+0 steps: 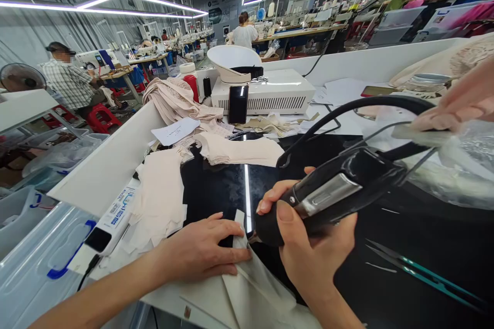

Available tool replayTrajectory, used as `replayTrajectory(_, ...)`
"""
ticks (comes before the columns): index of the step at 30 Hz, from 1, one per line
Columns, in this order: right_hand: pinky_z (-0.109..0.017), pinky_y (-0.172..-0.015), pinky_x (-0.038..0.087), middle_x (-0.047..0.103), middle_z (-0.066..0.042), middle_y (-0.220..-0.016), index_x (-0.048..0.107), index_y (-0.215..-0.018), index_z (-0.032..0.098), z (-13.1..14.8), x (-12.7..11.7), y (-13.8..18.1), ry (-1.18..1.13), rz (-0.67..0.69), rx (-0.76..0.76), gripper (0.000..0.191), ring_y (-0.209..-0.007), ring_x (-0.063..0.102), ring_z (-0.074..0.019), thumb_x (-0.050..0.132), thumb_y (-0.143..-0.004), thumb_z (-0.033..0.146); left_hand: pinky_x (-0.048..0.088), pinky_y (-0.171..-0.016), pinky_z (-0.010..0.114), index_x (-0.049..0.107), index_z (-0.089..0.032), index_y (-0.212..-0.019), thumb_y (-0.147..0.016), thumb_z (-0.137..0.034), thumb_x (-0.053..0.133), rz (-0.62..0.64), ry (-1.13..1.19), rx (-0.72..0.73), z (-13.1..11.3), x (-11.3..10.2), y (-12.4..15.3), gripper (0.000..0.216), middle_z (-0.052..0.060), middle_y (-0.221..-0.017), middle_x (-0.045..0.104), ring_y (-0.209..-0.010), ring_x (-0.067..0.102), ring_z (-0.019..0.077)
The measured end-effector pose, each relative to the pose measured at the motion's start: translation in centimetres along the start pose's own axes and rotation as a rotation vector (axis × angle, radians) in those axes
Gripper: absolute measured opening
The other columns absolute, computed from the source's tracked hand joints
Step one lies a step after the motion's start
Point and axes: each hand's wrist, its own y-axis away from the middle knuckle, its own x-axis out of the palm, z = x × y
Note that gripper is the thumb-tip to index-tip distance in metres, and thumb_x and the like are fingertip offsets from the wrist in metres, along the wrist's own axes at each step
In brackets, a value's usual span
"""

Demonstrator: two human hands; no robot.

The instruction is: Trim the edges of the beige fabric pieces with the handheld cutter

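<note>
My right hand (309, 247) grips a black corded hand tool (339, 190) with a silver plate on its side; its nose points down at a cream fabric piece (250, 277) at the near edge of the glossy black worktop (386, 247). My left hand (200, 249) lies flat on that fabric, fingers spread, pinning it beside the tool's tip. The tool's thick black cable (347, 108) arcs up and away to the right.
Stacks of cream fabric pieces (162, 200) lie left of my hands, more at the back (239, 149). Teal tweezers (420, 272) rest on the right. A white machine (266, 92) and a phone (237, 104) stand behind. Another person's hand (459, 103) holds plastic at right.
</note>
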Motion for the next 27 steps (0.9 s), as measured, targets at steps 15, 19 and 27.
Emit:
replayTrajectory(15,-0.025,-0.06,0.063,0.076,0.008,-0.085,0.059,-0.11,0.029,-1.1,0.6,-0.6,0.021,0.031,-0.01,0.03,-0.06,0.071,-0.0116,0.077,-0.093,0.012,0.046,-0.132,0.052,0.073,-0.026,-0.147,-0.118,-0.041,0.059,0.024,0.01,-0.034,0.0,0.0,-0.1,0.035,0.017,-0.15,0.065,-0.138,0.065,0.0301)
replayTrajectory(19,-0.025,-0.063,0.063,0.075,0.009,-0.085,0.058,-0.11,0.03,-0.8,0.5,-0.9,0.018,0.029,-0.018,0.034,-0.061,0.07,-0.0108,0.082,-0.09,0.016,0.05,-0.128,0.049,0.072,-0.025,-0.149,-0.119,-0.043,0.058,0.011,0.025,-0.056,-0.2,-0.3,0.1,0.039,0.018,-0.149,0.065,-0.14,0.065,0.0314)
replayTrajectory(27,-0.029,-0.066,0.062,0.074,0.008,-0.087,0.056,-0.114,0.03,0.1,-2.4,-2.9,0.153,0.065,-0.031,0.045,-0.067,0.071,-0.0143,0.093,-0.089,0.036,0.062,-0.115,0.038,0.069,-0.017,-0.149,-0.12,-0.026,0.052,-0.027,0.097,-0.229,-1.0,-0.6,-0.6,0.034,0.015,-0.139,0.072,-0.129,0.071,0.0252)
